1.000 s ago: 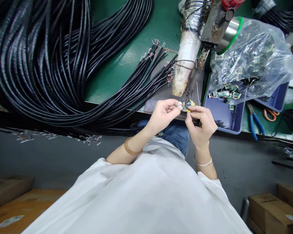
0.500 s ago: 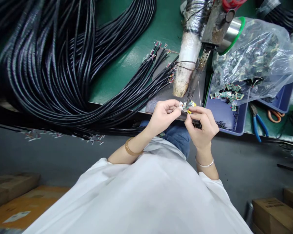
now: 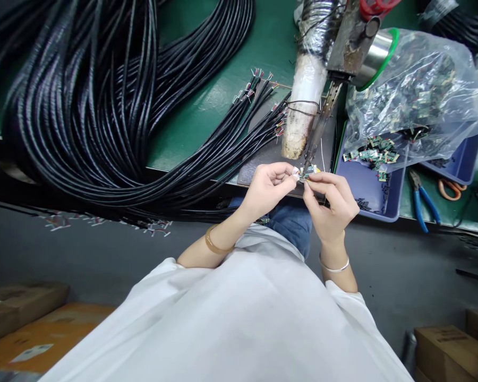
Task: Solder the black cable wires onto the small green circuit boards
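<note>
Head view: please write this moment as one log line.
left hand: fingertips at circuit board, grip unclear; right hand: likewise, opposite side; soldering iron: tip at board; blue pliers: beside purple tray

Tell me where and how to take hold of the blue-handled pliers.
Grip the pliers around both blue handles, coming from the near side of the bench. The handles splay toward that side, ends at the near edge, while the metal head points away. The purple tray on their left probably crowds an approach from there.

hands (image 3: 269,188) (image 3: 331,207) 2 | bracelets (image 3: 212,242) (image 3: 335,269) 2 | trays (image 3: 353,183) (image 3: 468,156) 2 | blue-handled pliers (image 3: 418,207) 1 | spool (image 3: 374,61) 1
</note>
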`<move>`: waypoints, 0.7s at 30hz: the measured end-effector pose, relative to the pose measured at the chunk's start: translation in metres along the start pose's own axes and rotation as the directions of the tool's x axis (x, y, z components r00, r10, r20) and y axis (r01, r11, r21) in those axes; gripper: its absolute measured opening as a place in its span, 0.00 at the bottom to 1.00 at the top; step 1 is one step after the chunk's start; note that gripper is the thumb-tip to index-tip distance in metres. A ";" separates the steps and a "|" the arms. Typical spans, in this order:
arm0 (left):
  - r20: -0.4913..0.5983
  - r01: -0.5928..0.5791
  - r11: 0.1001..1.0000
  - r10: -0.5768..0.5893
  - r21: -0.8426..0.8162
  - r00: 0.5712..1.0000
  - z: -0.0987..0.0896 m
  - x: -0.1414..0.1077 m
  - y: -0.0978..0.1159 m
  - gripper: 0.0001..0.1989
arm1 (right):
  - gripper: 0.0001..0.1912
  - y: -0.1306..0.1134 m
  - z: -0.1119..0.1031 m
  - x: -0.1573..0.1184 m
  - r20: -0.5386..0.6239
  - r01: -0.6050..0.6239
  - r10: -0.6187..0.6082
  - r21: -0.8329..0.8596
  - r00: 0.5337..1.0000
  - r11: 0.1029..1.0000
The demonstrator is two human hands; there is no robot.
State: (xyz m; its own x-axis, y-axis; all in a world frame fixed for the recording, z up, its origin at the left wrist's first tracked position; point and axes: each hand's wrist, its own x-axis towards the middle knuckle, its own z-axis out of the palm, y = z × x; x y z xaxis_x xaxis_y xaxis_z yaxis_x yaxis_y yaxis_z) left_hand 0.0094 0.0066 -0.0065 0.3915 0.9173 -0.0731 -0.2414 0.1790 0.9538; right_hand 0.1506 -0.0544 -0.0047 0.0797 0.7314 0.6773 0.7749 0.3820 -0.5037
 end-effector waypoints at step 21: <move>-0.018 -0.032 0.995 0.034 0.093 0.999 0.001 -0.001 -0.001 0.03 | 0.09 -0.003 -0.001 0.003 -0.002 -0.038 0.038 -0.018 0.999 0.999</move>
State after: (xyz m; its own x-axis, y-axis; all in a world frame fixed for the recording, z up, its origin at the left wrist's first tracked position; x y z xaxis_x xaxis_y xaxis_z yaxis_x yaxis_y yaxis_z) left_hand 0.0098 0.0050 -0.0076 0.3667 0.9292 -0.0461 -0.1699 0.1156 0.9787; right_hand 0.1493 -0.0539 -0.0008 0.1102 0.7446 0.6584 0.7826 0.3433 -0.5193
